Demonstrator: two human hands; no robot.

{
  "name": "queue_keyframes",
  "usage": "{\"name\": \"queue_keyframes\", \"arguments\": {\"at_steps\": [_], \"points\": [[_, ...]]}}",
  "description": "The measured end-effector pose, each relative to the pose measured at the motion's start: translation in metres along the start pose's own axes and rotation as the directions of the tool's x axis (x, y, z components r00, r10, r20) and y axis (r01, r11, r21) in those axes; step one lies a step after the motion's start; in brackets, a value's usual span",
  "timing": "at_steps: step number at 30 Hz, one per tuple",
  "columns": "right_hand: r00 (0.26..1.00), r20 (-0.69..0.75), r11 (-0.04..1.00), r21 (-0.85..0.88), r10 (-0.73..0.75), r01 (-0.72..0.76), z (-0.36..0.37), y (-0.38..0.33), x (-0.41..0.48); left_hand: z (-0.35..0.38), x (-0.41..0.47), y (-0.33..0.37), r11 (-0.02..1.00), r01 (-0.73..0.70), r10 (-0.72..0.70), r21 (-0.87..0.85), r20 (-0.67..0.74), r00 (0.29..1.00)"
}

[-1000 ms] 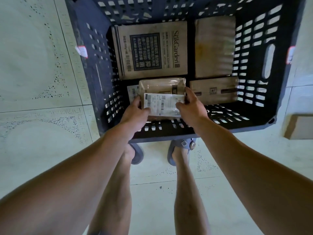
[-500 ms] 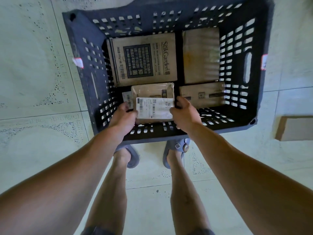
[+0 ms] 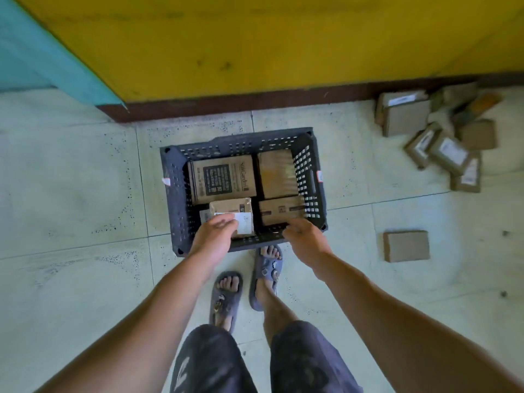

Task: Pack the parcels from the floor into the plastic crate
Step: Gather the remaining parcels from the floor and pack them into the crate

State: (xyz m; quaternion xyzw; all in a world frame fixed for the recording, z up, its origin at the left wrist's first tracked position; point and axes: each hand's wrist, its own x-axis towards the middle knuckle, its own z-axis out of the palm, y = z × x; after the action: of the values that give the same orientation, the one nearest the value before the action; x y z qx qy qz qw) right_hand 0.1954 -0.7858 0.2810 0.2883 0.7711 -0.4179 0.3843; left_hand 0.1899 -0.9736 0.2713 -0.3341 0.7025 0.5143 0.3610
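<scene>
A dark slatted plastic crate (image 3: 175, 194) stands on the tiled floor in front of my feet. Inside lie a large printed carton (image 3: 224, 177), a plain brown box (image 3: 276, 173), a small box (image 3: 280, 211) and a taped parcel with a white label (image 3: 235, 207) at the near left. My left hand (image 3: 215, 236) hovers over the near edge of the labelled parcel, fingers loosely bent and holding nothing. My right hand (image 3: 304, 236) hangs above the crate's near right rim, also holding nothing.
Several brown parcels (image 3: 448, 154) lie heaped on the floor at the far right by the wall. One flat parcel (image 3: 406, 245) lies alone to the right of the crate. A yellow wall (image 3: 255, 46) with a dark skirting runs behind the crate.
Both hands let go of the labelled parcel, which now lies in the crate. The view pulled up and back, so the wall and the floor parcels came into sight.
</scene>
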Motion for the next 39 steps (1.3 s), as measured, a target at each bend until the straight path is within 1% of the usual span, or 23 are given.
{"name": "queue_keyframes", "arguments": {"at_steps": [3,7,9,13,17,20,22,27,29,31,33,36,39], "points": [[0.995,-0.085,0.997,0.057,-0.046,0.051,-0.030,-0.013,-0.068,-0.001,-0.062,0.034,0.996,-0.085,0.085,-0.012,0.057,0.995],[0.975,-0.222,0.977,0.207,-0.006,0.053,-0.065,-0.003,-0.153,0.006,-0.135,0.072,0.977,-0.214,0.210,0.008,0.144,0.967],[0.966,-0.257,0.959,0.275,0.008,0.065,-0.082,0.009,-0.186,0.018,-0.164,0.088,0.963,-0.267,0.258,0.026,0.184,0.948],[0.936,-0.350,0.924,0.372,0.046,0.093,-0.124,0.042,-0.233,0.062,-0.210,0.120,0.936,-0.338,0.305,0.095,0.254,0.918],[0.895,-0.441,0.888,0.438,0.074,0.143,-0.179,0.078,-0.266,0.133,-0.244,0.149,0.905,-0.400,0.329,0.147,0.356,0.875],[0.879,-0.471,0.867,0.468,0.078,0.173,-0.226,0.119,-0.276,0.198,-0.266,0.166,0.867,-0.450,0.333,0.214,0.422,0.843],[0.876,-0.475,0.855,0.487,0.087,0.179,-0.261,0.149,-0.278,0.247,-0.279,0.173,0.858,-0.463,0.338,0.222,0.434,0.835],[0.868,-0.482,0.753,0.614,0.122,0.235,-0.361,0.224,-0.284,0.375,-0.307,0.188,0.896,-0.418,0.305,0.152,0.474,0.826],[0.858,-0.499,0.741,0.620,0.121,0.257,-0.398,0.243,-0.288,0.416,-0.316,0.195,0.896,-0.422,0.308,0.140,0.489,0.816],[0.856,-0.503,0.748,0.612,0.119,0.256,-0.435,0.257,-0.281,0.449,-0.317,0.206,0.903,-0.410,0.302,0.130,0.486,0.820],[0.871,-0.476,0.746,0.623,0.123,0.235,-0.467,0.262,-0.272,0.473,-0.316,0.217,0.908,-0.395,0.291,0.136,0.472,0.832],[0.878,-0.467,0.750,0.618,0.109,0.235,-0.513,0.262,-0.245,0.505,-0.299,0.240,0.912,-0.395,0.313,0.111,0.435,0.844],[0.893,-0.435,0.755,0.623,0.115,0.207,-0.559,0.256,-0.210,0.541,-0.273,0.274,0.937,-0.336,0.270,0.094,0.416,0.868]]}}
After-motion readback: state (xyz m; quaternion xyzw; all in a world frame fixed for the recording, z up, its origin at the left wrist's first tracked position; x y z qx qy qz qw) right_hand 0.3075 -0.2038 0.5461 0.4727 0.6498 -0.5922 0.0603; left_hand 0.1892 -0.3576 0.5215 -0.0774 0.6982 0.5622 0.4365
